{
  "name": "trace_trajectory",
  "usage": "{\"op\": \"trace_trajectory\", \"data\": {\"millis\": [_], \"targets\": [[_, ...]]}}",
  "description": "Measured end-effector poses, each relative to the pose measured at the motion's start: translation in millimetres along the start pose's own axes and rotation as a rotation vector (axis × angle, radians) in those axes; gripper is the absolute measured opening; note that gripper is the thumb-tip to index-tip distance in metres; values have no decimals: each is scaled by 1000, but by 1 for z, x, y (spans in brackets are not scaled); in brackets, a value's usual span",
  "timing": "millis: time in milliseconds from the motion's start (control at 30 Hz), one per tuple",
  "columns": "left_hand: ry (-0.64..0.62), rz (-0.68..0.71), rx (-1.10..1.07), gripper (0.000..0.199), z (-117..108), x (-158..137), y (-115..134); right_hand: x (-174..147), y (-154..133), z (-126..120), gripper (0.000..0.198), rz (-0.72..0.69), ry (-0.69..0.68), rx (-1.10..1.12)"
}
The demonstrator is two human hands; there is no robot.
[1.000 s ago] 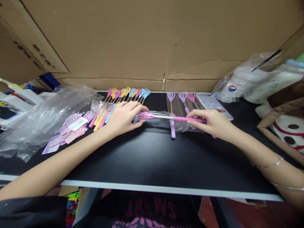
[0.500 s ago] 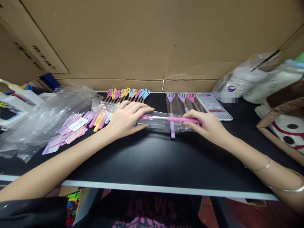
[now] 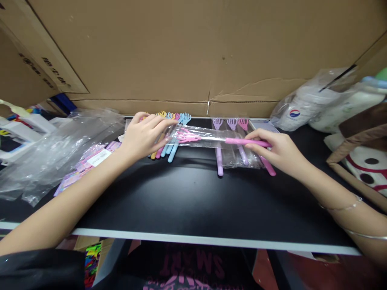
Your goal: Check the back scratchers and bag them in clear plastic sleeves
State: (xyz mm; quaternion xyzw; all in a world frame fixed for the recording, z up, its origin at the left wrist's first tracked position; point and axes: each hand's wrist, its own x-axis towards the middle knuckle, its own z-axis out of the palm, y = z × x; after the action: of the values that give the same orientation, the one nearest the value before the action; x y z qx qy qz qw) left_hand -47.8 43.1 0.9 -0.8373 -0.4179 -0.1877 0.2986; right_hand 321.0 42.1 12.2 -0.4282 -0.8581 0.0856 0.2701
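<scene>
A pink back scratcher (image 3: 242,141) with a hand-shaped head lies crosswise above the table, its head and metal rod inside a clear plastic sleeve (image 3: 208,135). My right hand (image 3: 272,151) pinches its handle. At the head end, my left hand (image 3: 145,137) has its fingers closed on the sleeve's edge. Behind my left hand lies a row of back scratchers (image 3: 172,151) in blue, yellow and pink, partly hidden. Below and behind my right hand are a purple back scratcher (image 3: 219,161), a second purple one (image 3: 242,155) and a pink one (image 3: 268,166), with clear plastic around them.
Clear plastic sleeves (image 3: 60,149) are piled at the left beside printed cards (image 3: 75,173). A phone (image 3: 264,125) lies behind my right hand. A bagged cup (image 3: 298,110) and a brown-handled bag (image 3: 363,153) stand at the right. A cardboard wall (image 3: 181,52) closes off the back.
The pink back scratcher has moved right with my right hand and risen slightly. My left hand has shifted left, and the sleeve now stretches between both hands around the scratcher's head.
</scene>
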Motion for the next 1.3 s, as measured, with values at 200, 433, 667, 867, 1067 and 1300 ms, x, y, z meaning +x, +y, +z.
{"op": "trace_trajectory", "data": {"millis": [200,433,667,867,1067,1300], "targets": [[12,47,-56,33,-1,-2,12,1,-11,3,29,9,12,86],[-84,9,-159,35,-4,-3,23,-1,-9,10,26,107,-41,206],[-109,46,-183,34,-6,-3,29,-2,-7,15,23,92,-113,330],[-117,41,-197,33,-9,-2,35,-5,-10,19,22,-10,-168,340],[-117,18,-275,30,-10,-2,40,-5,-13,22,23,-19,-215,369],[-89,18,-319,27,-13,0,45,-3,-16,23,23,-19,-118,345]]}}
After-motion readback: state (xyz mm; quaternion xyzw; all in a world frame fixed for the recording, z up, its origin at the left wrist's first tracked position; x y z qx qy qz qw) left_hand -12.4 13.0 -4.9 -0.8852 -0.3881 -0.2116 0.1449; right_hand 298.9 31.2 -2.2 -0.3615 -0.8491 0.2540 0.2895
